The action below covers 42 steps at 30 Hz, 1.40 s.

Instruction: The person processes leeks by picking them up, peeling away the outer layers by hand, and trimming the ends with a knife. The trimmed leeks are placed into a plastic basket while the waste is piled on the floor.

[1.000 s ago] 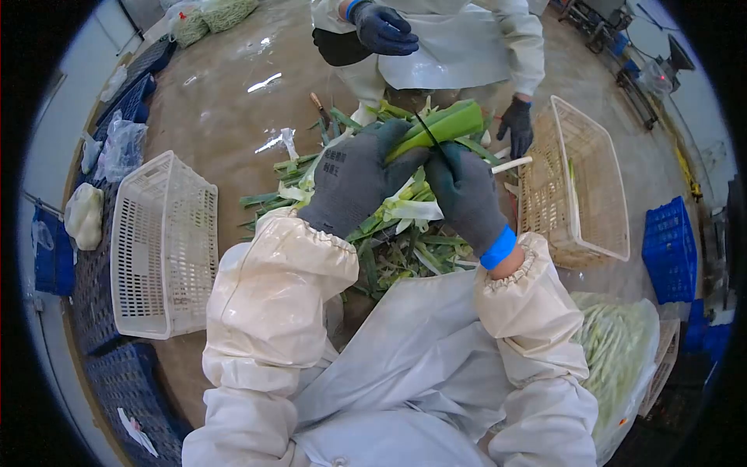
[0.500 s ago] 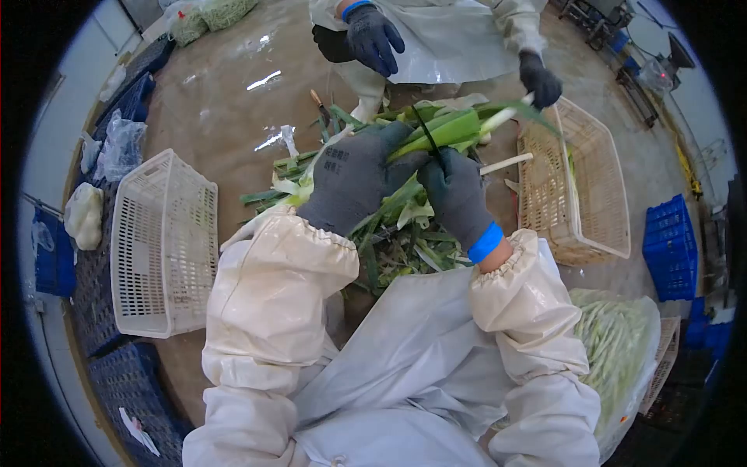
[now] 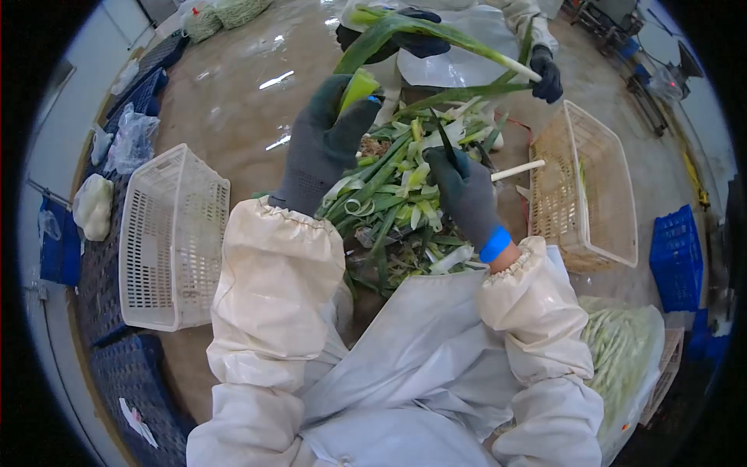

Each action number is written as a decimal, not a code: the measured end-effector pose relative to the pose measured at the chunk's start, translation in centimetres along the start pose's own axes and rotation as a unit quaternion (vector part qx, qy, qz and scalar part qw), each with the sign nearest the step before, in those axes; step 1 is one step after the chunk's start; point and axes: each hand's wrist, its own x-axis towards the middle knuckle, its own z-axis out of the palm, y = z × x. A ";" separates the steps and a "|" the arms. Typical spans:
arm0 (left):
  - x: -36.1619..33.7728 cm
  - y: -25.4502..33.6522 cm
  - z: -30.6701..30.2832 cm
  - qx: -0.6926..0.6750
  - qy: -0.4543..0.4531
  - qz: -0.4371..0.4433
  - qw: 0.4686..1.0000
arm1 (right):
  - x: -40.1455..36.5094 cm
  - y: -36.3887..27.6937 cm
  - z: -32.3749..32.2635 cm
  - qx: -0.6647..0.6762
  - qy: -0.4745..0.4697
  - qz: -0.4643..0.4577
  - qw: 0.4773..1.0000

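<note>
My left hand [image 3: 323, 140], in a grey glove, is raised left of the pile and closed around a green leek [image 3: 359, 89] whose cut-looking end points up. My right hand [image 3: 469, 191], gloved with a blue band at the wrist, grips a knife with a narrow dark blade [image 3: 444, 138] pointing up and left. Below and between both hands lies a heap of leek leaves and trimmings [image 3: 397, 198]. Just right of my right hand, a thin white rod [image 3: 518, 170] sticks out toward a crate.
Opposite, a co-worker's gloved hand [image 3: 547, 75] holds a long leek [image 3: 459, 35] across the heap. White crates stand left [image 3: 148, 257] and right [image 3: 611, 241]. A clear bag of pale green stalks [image 3: 622, 358] sits at my right; blue crates [image 3: 677, 261] are beyond.
My left hand has lifted up and left, away from the knife, with a leek in its grip. The right hand keeps the knife over the heap. The co-worker has raised a leek across.
</note>
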 end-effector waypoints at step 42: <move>0.8 -0.1 -2.1 0.004 0.070 -0.188 0.980 | 0.5 -1.1 -2.9 -0.257 0.175 -0.233 0.921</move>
